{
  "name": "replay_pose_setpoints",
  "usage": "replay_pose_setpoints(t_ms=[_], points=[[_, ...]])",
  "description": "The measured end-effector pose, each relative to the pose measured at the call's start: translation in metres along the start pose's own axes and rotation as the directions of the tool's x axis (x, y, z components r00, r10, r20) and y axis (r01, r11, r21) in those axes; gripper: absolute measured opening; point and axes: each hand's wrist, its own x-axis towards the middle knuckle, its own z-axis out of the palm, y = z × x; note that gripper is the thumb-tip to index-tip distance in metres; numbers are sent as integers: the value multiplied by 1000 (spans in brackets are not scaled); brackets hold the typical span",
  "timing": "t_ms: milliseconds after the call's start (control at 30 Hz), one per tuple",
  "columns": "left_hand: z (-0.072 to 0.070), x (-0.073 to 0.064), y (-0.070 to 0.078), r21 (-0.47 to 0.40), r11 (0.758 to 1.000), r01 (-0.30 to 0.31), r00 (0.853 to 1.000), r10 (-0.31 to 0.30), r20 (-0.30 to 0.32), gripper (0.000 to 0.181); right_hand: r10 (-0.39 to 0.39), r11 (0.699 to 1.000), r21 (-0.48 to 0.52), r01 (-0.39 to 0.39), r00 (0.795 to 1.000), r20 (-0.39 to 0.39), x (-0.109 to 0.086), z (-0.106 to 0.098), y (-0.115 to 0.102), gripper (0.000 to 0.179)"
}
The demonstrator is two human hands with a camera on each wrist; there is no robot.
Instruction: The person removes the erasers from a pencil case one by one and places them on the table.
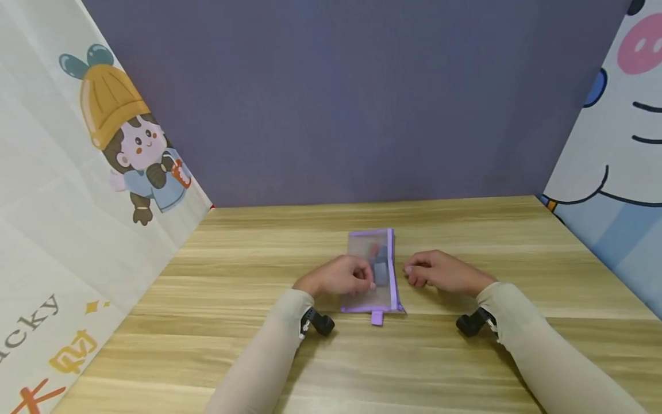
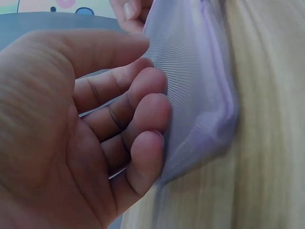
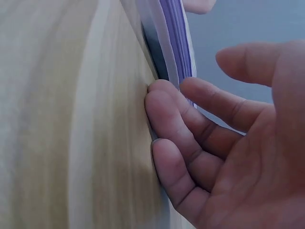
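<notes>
Centre of the frame, a little low, and there's the mesh zip pouch (image 1: 384,294) with its purple trim, flat on the wood-grain table (image 1: 207,299), grey and reddish shapes dim inside. The left hand (image 1: 343,275) lies over its left half, fingers loosely bent, thumb apart, nothing pinched; whether the fingertips press the mesh, hard to tell. To the right, the right hand (image 1: 442,272) waits just beside the zip edge (image 1: 392,270), fingers half curled, thumb clear, holding nothing. This looks like getting set around the pouch, no grip taken. The next move seems to call for a steadying left hand and a right-hand pinch (that purple tab (image 1: 377,318), lower centre, could offer a hold).
</notes>
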Motion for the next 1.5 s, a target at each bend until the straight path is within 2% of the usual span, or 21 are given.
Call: replay_pose_setpoints(t_ms=[333,633,833,1067,1167,1300,1500], points=[[3,3,2,1,1000,-15,1000,15,19,9,-72,996,-38,75,994,76,-5,2,-8,21],[2,8,4,29,999,-45,999,44,19,8,-68,995,-69,75,993,100,-11,1,-10,16],[4,8,0,39,999,-32,999,31,20,8,-90,993,-67,99,987,130,-13,6,-11,16],[6,4,1,63,998,-14,1000,15,-13,10,-111,987,-95,129,977,181,-10,13,-18,11],[6,4,4,88,996,-29,999,31,-20,11,-119,983,-119,143,975,185,-10,15,-21,10],[8,3,8,110,992,-64,998,63,10,13,-116,981,-135,142,976,184,-11,19,-21,12],[13,-2,7,44,998,-51,998,50,40,14,-114,985,-101,138,970,214,-12,23,-17,14]])
